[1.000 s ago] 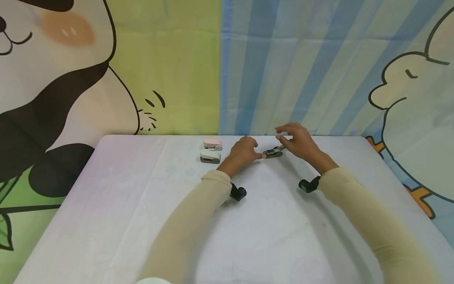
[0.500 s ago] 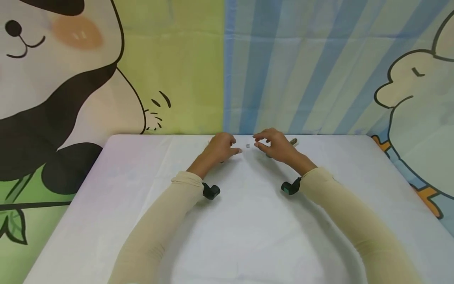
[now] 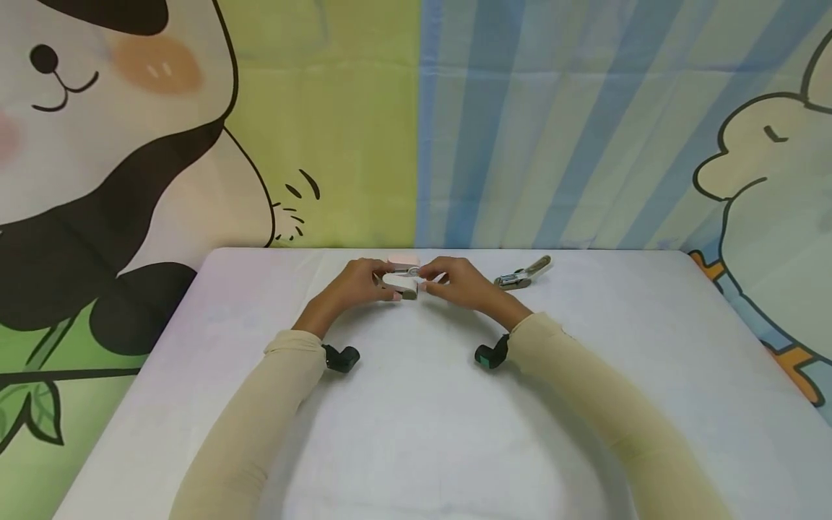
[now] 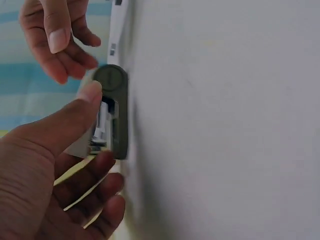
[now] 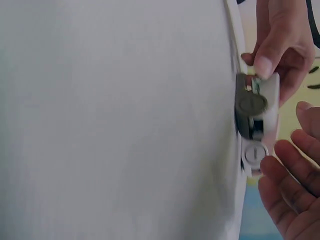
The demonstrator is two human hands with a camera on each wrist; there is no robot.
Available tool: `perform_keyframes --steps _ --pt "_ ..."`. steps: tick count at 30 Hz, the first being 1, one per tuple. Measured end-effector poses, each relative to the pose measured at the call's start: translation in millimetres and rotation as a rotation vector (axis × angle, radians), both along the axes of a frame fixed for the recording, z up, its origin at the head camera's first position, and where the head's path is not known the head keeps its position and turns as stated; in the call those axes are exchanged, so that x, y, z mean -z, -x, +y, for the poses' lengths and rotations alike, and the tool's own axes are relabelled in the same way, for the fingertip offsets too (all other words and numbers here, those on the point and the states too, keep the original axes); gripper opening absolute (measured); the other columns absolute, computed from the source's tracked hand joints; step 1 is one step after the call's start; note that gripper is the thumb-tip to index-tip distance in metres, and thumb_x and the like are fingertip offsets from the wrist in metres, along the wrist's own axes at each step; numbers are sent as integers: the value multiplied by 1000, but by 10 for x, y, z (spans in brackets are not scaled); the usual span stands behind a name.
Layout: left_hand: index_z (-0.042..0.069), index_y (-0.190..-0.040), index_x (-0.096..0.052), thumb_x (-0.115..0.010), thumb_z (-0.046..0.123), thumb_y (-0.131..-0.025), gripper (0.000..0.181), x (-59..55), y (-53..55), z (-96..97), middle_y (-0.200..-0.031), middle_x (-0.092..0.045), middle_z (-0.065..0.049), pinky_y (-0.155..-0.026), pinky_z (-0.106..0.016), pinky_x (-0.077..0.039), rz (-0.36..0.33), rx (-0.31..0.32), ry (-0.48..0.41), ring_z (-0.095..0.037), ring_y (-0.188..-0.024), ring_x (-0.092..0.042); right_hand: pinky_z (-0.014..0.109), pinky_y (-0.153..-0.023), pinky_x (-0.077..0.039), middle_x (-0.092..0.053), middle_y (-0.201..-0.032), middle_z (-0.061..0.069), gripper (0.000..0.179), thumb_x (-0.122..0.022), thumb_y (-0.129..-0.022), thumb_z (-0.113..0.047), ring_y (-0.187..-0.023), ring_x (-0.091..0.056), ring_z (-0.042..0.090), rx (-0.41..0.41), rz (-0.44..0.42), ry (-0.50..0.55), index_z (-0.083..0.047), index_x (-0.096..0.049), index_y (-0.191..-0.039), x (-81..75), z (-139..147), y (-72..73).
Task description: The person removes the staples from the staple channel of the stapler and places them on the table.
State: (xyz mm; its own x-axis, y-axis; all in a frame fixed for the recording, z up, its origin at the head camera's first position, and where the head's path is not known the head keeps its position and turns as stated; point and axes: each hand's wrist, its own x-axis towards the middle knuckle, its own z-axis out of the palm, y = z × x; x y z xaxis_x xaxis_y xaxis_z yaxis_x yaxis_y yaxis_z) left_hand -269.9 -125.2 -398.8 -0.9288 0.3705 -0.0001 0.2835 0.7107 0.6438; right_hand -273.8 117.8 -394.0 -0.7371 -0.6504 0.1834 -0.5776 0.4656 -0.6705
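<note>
My left hand (image 3: 357, 283) pinches a white stapler (image 3: 399, 284) with a grey-green base near the back of the table. In the left wrist view the thumb presses one side of this stapler (image 4: 120, 122), fingers curled at its end. My right hand (image 3: 460, 280) is at its other end, thumb and fingers apart; the right wrist view shows these fingers (image 5: 287, 170) loosely bent and gripping nothing. Directly behind stands a pink stapler (image 3: 404, 259), partly hidden, its round hinge (image 5: 255, 154) close to the right fingertips.
Right of the hands lies another stapler (image 3: 522, 275), its top arm swung up and pointing back right. A white cloth covers the table (image 3: 416, 433). A printed cartoon backdrop (image 3: 351, 144) rises right behind the table's back edge.
Both hands have moved left, away from the stapler with the raised arm, to the white stapler. The left hand has taken hold of it. The head view has shifted slightly.
</note>
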Motion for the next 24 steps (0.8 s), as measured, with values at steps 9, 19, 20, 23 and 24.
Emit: perform_keyframes --steps 9,19,20,23,24 --pt "5 -94 -69 -78 19 -85 19 156 53 5 -81 -55 -6 -67 -32 -39 4 36 -21 -18 -76 -48 32 -80 -48 -63 -109 10 33 -67 -94 -16 -94 -60 20 -47 47 -152 -1 -64 -123 30 -248 50" --pt "6 -85 -64 -76 19 -86 17 95 -15 96 -70 -55 -2 -61 -30 -38 -50 114 -11 -16 -66 -47 30 -76 -47 -65 -104 9 26 -65 -94 -12 -87 -58 17 -83 -24 -271 -1 -67 -118 -102 -198 52" --pt "6 -85 -64 -75 18 -87 17 85 -29 107 -71 -55 -2 -61 -30 -38 -62 132 -6 -15 -65 -47 30 -76 -47 -64 -105 9 27 -65 -94 -12 -87 -58 17 -87 -43 -277 -1 -67 -119 -112 -180 43" --pt "4 -92 -65 -71 15 -89 13 67 -65 141 -78 -59 -4 -62 -30 -41 -93 195 6 -15 -68 -50 30 -77 -47 -64 -109 9 30 -65 -95 -13 -89 -58 16 -102 -80 -292 1 -65 -122 -131 -118 12" --pt "3 -94 -65 -70 14 -90 13 66 -73 151 -81 -60 -4 -63 -30 -42 -98 214 12 -15 -69 -51 30 -78 -47 -64 -110 9 30 -65 -95 -12 -90 -59 16 -112 -83 -295 1 -64 -122 -138 -100 0"
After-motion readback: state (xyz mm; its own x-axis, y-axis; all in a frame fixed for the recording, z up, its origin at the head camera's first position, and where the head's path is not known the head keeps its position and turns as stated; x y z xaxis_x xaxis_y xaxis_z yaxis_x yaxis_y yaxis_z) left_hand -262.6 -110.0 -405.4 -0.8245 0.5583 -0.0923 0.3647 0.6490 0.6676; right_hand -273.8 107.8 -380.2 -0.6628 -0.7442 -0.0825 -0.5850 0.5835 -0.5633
